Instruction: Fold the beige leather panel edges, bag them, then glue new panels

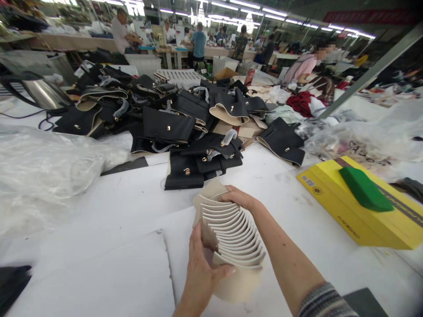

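A fanned stack of beige curved panels (231, 233), leather-like with pale edges, is held between my two hands over the white table. My left hand (201, 268) grips its near left side, the thumb lying across the front panel and the fingers along the left edge. At the far end, my right hand (241, 198) is closed on the top of the stack, its fingertips partly hidden by the panels. Just beyond the stack lies a black bag piece (183, 171) with a small gold clasp.
A heap of black bag pieces (168, 125) spreads across the back. At right, a yellow box (357, 215) bears a green block (365, 189). Clear plastic sheeting (49, 171) lies at left, near a metal kettle (48, 92). A slanted metal pole (373, 72) rises at right. Several people work behind.
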`<state>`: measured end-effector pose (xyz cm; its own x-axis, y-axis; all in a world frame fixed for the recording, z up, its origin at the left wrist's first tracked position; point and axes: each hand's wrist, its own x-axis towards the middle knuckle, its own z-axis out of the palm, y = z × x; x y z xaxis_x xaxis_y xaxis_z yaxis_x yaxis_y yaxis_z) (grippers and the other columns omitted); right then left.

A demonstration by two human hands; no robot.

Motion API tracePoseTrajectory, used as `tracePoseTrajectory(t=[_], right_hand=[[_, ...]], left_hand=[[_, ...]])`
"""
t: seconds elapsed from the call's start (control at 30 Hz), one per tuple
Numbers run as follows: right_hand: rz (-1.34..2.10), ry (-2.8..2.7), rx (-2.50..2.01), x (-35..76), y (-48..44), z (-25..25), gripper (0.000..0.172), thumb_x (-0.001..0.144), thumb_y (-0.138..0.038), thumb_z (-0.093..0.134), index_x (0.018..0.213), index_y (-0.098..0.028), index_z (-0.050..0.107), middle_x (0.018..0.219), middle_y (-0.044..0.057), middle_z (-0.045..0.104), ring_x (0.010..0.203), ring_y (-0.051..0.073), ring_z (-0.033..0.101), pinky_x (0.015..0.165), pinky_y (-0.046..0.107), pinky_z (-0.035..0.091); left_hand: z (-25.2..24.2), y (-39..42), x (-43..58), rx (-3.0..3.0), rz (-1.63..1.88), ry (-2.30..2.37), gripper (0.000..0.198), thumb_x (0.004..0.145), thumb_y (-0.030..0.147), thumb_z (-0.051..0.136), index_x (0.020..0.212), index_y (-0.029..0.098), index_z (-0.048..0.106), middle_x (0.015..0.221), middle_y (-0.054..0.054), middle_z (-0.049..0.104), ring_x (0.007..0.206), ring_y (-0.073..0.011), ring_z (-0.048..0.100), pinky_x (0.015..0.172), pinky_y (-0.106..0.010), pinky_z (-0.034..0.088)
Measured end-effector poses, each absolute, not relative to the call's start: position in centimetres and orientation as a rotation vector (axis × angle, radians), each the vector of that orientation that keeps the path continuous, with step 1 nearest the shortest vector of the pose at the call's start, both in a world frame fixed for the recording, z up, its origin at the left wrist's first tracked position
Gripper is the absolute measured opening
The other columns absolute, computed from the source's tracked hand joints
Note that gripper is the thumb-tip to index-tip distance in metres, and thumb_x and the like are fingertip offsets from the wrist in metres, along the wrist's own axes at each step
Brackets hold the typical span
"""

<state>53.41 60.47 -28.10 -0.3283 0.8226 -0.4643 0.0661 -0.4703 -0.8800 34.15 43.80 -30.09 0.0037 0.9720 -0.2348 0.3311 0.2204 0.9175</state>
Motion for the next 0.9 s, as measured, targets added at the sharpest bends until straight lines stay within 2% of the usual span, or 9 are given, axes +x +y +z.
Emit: tracePoseTrajectory(t=[0.1, 0.23, 0.33, 0.47, 0.57, 0.63, 0.7, 0.8, 0.9], right_hand=[[1.872, -1.129, -1.336, 53.3, 58.8, -28.9, 0.024, 0.062, -0.016, 0.067, 0.085, -0.012, 0.073, 0.07, 0.002, 0.073, 0.06, 0.017, 0.065, 0.057, 0.025, 0.051], [1.837, -1.042, -1.3, 53.9, 56.4, -29.4, 0.033, 0.069, -0.027, 0.066, 0.099, -0.013, 0.072, 0.081, 0.004, 0.075, 0.074, 0.022, 0.069, 0.073, 0.033, 0.055], [1.82, -0.998, -1.292, 54.4, 55.6, -29.8, 0.034, 0.068, -0.03, 0.069, 0.098, -0.015, 0.072, 0.082, 0.005, 0.076, 0.082, 0.024, 0.07, 0.081, 0.036, 0.054], [1.825, -0.948, -1.29, 54.7, 55.6, -30.7, 0.035, 0.066, -0.031, 0.073, 0.097, -0.015, 0.073, 0.082, 0.005, 0.076, 0.085, 0.025, 0.07, 0.086, 0.038, 0.054], [1.814, -0.914, -1.302, 54.8, 55.5, -31.1, 0.034, 0.066, -0.032, 0.073, 0.097, -0.016, 0.073, 0.083, 0.004, 0.076, 0.086, 0.026, 0.07, 0.087, 0.04, 0.054], [1.806, -0.901, -1.305, 54.8, 55.2, -31.1, 0.034, 0.067, -0.033, 0.073, 0.097, -0.017, 0.073, 0.083, 0.004, 0.076, 0.087, 0.025, 0.07, 0.089, 0.04, 0.053], [1.797, -0.896, -1.298, 54.8, 54.8, -31.0, 0.034, 0.067, -0.035, 0.074, 0.095, -0.017, 0.074, 0.084, 0.004, 0.076, 0.089, 0.026, 0.07, 0.092, 0.04, 0.052], [1.78, -0.892, -1.279, 54.9, 54.3, -30.8, 0.034, 0.067, -0.037, 0.075, 0.094, -0.017, 0.074, 0.086, 0.004, 0.076, 0.093, 0.027, 0.069, 0.096, 0.041, 0.049], [1.769, -0.879, -1.266, 54.9, 53.8, -31.0, 0.034, 0.066, -0.039, 0.076, 0.092, -0.017, 0.075, 0.086, 0.003, 0.076, 0.095, 0.027, 0.069, 0.099, 0.042, 0.047]], left_hand=[[-30.1, 43.2, 34.1, 1.268, 0.809, 1.554, 0.116, 0.055, 0.021, 0.08, 0.149, 0.02, 0.012, 0.152, -0.015, 0.027, 0.139, -0.0327, 0.029, 0.113, -0.044, 0.031], [-29.8, 41.8, 34.3, 1.467, 0.796, 1.709, 0.105, 0.064, 0.033, 0.078, 0.148, 0.022, 0.015, 0.153, -0.015, 0.023, 0.141, -0.0338, 0.022, 0.112, -0.05, 0.032], [-29.0, 40.1, 35.1, 1.598, 0.828, 1.845, 0.087, 0.077, 0.044, 0.068, 0.147, 0.021, 0.022, 0.146, -0.017, 0.031, 0.135, -0.036, 0.031, 0.105, -0.052, 0.039], [-28.2, 37.9, 36.8, 1.553, 0.742, 1.874, 0.055, 0.092, 0.044, 0.044, 0.142, 0.023, 0.035, 0.135, -0.016, 0.044, 0.117, -0.0313, 0.054, 0.082, -0.041, 0.054], [-28.0, 36.7, 38.3, 1.515, 0.716, 1.813, 0.048, 0.097, 0.036, 0.032, 0.143, 0.024, 0.036, 0.139, -0.015, 0.042, 0.118, -0.0286, 0.055, 0.085, -0.038, 0.054], [-27.9, 36.1, 39.3, 1.555, 0.717, 1.818, 0.054, 0.096, 0.036, 0.034, 0.148, 0.023, 0.027, 0.147, -0.016, 0.033, 0.131, -0.0314, 0.044, 0.098, -0.043, 0.047], [-27.9, 35.5, 40.3, 1.626, 0.677, 1.843, 0.073, 0.09, 0.045, 0.046, 0.151, 0.022, 0.014, 0.155, -0.017, 0.019, 0.138, -0.037, 0.031, 0.106, -0.049, 0.038], [-28.1, 35.1, 41.7, 1.758, 0.583, 1.878, 0.106, 0.074, 0.057, 0.066, 0.152, 0.023, 0.003, 0.158, -0.019, 0.001, 0.138, -0.0472, 0.021, 0.108, -0.059, 0.028], [-28.6, 35.4, 42.9, 1.83, 0.61, 1.909, 0.118, 0.068, 0.055, 0.073, 0.152, 0.021, -0.004, 0.157, -0.024, -0.011, 0.139, -0.0521, 0.011, 0.107, -0.067, 0.022]])
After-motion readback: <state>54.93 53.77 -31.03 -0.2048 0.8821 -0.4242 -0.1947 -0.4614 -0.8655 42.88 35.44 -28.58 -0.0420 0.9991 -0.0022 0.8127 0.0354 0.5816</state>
